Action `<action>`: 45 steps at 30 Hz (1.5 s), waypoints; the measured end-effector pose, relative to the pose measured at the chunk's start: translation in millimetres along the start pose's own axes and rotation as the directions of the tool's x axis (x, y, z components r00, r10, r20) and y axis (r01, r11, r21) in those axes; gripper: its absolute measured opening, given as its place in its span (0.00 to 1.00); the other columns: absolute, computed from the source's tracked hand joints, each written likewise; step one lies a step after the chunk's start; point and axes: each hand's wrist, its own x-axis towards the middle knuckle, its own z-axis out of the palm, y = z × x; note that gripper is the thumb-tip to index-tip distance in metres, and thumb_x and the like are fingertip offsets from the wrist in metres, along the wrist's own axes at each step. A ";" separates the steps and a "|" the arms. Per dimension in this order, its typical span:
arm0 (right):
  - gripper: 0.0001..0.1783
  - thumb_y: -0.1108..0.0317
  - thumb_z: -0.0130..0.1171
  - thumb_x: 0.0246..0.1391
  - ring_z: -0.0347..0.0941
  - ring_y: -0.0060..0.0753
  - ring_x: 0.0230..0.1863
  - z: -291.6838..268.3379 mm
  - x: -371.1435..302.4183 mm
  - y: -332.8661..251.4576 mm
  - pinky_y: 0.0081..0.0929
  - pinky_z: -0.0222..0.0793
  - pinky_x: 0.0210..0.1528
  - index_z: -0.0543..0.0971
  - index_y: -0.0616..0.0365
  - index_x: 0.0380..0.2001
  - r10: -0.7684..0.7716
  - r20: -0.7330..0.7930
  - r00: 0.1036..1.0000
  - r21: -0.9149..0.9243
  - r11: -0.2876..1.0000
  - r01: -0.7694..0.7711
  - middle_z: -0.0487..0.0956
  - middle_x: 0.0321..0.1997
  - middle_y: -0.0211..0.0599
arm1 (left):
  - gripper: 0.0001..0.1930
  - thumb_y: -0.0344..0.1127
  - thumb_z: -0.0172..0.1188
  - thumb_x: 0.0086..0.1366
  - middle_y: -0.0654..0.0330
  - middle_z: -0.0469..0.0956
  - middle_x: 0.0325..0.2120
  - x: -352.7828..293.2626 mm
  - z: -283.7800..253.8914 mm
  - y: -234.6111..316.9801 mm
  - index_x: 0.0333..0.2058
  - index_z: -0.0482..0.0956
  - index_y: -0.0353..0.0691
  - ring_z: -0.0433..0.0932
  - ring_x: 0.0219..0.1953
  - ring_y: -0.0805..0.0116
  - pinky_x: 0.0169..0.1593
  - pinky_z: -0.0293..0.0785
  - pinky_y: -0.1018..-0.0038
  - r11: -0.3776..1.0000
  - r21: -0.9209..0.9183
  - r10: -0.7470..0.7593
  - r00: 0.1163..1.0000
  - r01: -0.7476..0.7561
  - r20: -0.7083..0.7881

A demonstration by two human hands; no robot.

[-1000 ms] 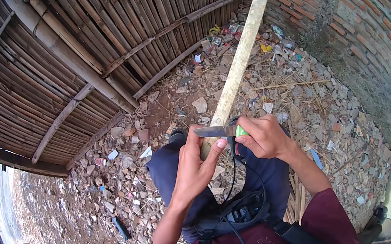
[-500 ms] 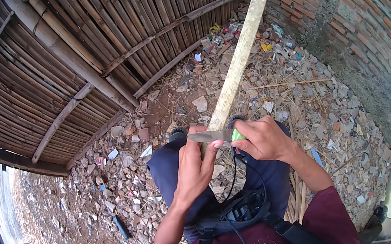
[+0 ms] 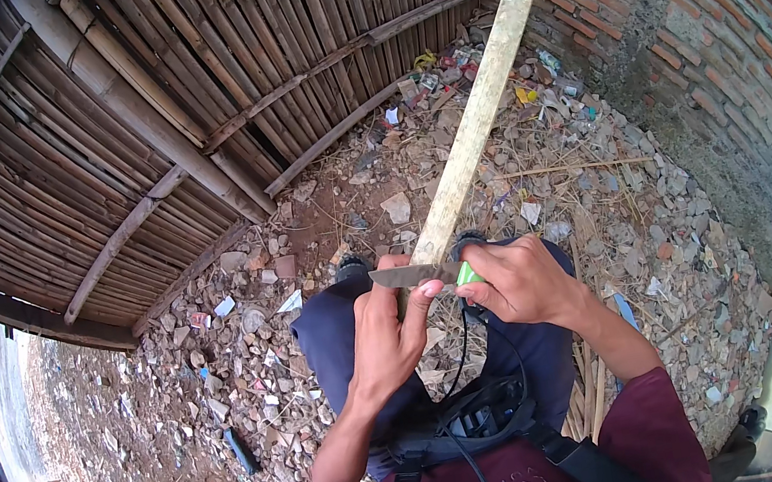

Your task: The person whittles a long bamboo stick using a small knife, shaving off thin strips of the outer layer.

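A long, pale, flat strip of wood or bamboo point(image 3: 486, 106) slants up and away to the right from between my knees. Its near end is gripped by my left hand point(image 3: 382, 336), the fingers wrapped around it. My right hand point(image 3: 524, 280) is closed on the green handle of a knife point(image 3: 397, 278). The grey blade points left and crosses the strip close to its near end, over my left fingers. My left thumb lies against the near side of the blade. Exactly where the edge meets the strip is hidden.
Rubble and litter point(image 3: 254, 360) cover the ground around my legs. A bamboo-slat wall point(image 3: 277, 48) stands ahead and to the left, a brick wall point(image 3: 710, 73) to the right. A black cable point(image 3: 459, 360) hangs between my knees. Thin sticks point(image 3: 588, 390) lie beside my right leg.
The knife blade has tilted slightly, its tip a little lower. The strip's far end has shifted slightly up and right. Both hands keep their grips.
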 end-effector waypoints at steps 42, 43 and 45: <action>0.21 0.49 0.61 0.70 0.81 0.43 0.20 5.0 -0.1 -12.6 0.38 0.72 0.20 0.74 0.57 0.35 0.010 -0.112 0.994 -0.212 0.977 -0.034 0.80 0.24 0.37 | 0.12 0.39 0.67 0.75 0.62 0.76 0.22 2.8 4.1 -5.0 0.43 0.84 0.33 0.69 0.21 0.79 0.27 0.64 0.74 0.995 -0.072 -0.074 0.992 0.067 -0.104; 0.21 0.49 0.61 0.70 0.81 0.43 0.20 5.0 0.0 -12.3 0.38 0.72 0.20 0.74 0.57 0.35 0.008 -0.116 0.993 -0.215 0.976 -0.033 0.80 0.24 0.36 | 0.12 0.39 0.67 0.75 0.62 0.76 0.22 3.0 4.0 -4.5 0.43 0.84 0.33 0.69 0.21 0.79 0.27 0.64 0.74 0.995 -0.071 -0.074 0.992 0.067 -0.105; 0.21 0.49 0.61 0.70 0.81 0.43 0.20 5.0 -0.6 -12.0 0.38 0.72 0.21 0.74 0.57 0.35 0.009 -0.119 0.993 -0.219 0.975 -0.035 0.80 0.24 0.36 | 0.13 0.39 0.67 0.74 0.63 0.76 0.20 3.8 3.9 -2.1 0.44 0.85 0.33 0.68 0.21 0.80 0.26 0.63 0.74 0.994 -0.069 -0.090 0.991 0.083 -0.100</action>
